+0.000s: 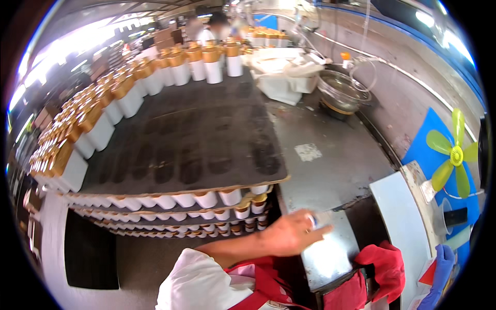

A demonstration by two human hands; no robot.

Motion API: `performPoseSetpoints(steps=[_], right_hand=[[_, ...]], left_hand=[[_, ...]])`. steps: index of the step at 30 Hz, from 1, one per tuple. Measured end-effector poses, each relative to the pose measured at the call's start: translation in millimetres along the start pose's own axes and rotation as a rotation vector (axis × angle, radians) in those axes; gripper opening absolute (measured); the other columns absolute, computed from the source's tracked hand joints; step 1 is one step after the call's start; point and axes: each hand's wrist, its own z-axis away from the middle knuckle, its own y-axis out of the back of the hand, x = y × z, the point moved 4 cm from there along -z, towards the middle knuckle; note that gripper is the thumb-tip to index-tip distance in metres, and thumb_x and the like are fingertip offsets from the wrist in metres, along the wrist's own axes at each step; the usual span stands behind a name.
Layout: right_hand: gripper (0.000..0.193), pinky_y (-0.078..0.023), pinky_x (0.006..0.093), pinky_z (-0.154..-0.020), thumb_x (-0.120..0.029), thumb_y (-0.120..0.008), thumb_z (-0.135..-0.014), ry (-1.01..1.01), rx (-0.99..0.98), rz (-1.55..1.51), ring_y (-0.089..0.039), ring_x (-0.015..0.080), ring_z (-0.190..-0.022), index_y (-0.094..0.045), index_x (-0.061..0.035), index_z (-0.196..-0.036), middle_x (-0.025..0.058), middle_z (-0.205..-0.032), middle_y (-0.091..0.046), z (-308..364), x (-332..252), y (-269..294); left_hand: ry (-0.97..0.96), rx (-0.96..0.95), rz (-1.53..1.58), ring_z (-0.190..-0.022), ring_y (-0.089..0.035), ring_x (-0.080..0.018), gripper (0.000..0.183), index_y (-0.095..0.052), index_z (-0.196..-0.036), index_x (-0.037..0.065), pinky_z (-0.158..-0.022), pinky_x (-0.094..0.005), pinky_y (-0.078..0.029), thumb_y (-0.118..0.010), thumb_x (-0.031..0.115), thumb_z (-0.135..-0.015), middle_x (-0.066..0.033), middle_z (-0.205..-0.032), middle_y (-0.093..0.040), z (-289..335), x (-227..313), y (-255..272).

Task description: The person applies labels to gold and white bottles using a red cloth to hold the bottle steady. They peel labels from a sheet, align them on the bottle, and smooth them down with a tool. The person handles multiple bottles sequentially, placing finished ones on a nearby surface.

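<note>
Nearest, one white sleeve [194, 279] and a red apron [258, 294] lead to the left hand [290, 235], its fingers closed around one small, pale, see-through object [324, 219]. A trace of blue shows beside it; blur hides its kind and any contents. The object is above the far part of a shiny metal plate [326, 263]. The right hand cannot be made out, so I cannot tell how its fingers are.

Two red cloths [385, 271] lie by the plate. At the right edge are one blue glove-like shape [443, 266], one clear cup [444, 212] with a dark flat item [456, 217] in or against it (I cannot tell which), and one yellow-green fan [456, 155] with five blades.

To the left, at least four dark boards [206, 124] are stacked in tiers, with rows of white bottles [214, 72] between them. More stand along the top board's left and far edges under gold-brown caps, too crowded to count; their contents are hidden.

Farther along the metal desk [330, 139] sit one pale cloth bundle [284, 77] and one steel bowl [341, 90], its contents unclear. One orange-capped bottle [345, 58] stands behind. Beyond, at least one person [209, 33] shows blurred.
</note>
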Motion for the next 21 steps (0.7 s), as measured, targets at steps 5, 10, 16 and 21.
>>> performPoseSetpoints(steps=[5,10,16,21], right_hand=[[0.011,-0.039,0.0257,-0.057,-0.008,-0.059,-0.086,0.166,-0.192,-0.001,-0.045,0.0089,-0.063,-0.061,0.0019,-0.082,0.0034,-0.069,-0.053,24.4,-149.0,-53.6],[0.011,-0.041,0.0263,-0.056,-0.005,-0.061,-0.082,0.285,-0.262,-0.046,-0.050,0.0120,-0.060,-0.060,0.0054,-0.081,0.0084,-0.069,-0.057,35.9,-205.2,-78.9],[0.014,-0.042,0.0276,-0.055,-0.008,-0.066,-0.078,0.426,-0.352,-0.125,-0.051,0.0135,-0.055,-0.064,0.0055,-0.080,0.0100,-0.062,-0.058,53.7,-250.8,-106.9],[0.015,-0.047,0.0298,-0.058,-0.012,-0.069,-0.077,0.426,-0.309,-0.049,-0.061,0.0174,-0.059,-0.067,0.0026,-0.080,0.0129,-0.066,-0.064,73.7,-253.1,-100.4]], left_hand=[[0.073,0.454,-0.743,-0.077,-0.060,-0.0293,0.019,-0.065,-0.093,0.004,-0.070,-0.0401,-0.047,-0.068,0.009,-0.075,-0.0091,-0.086,-0.062,26.1,-38.7,200.6],[0.621,0.947,-1.500,-0.115,-0.045,-0.0408,0.065,-0.046,-0.131,0.004,-0.101,-0.0516,-0.029,-0.074,0.025,-0.076,-0.0188,-0.119,-0.056,152.7,-63.6,399.4],[0.828,1.205,-1.209,-0.101,-0.058,-0.0305,0.079,-0.051,-0.123,0.002,-0.089,-0.0410,-0.045,-0.085,0.037,-0.061,-0.0162,-0.114,-0.061,311.9,-76.3,571.8],[0.882,1.137,-1.296,-0.098,-0.058,-0.0309,0.068,-0.056,-0.115,0.002,-0.088,-0.0414,-0.046,-0.085,0.032,-0.061,-0.0138,-0.107,-0.063,297.2,-87.9,526.1]])
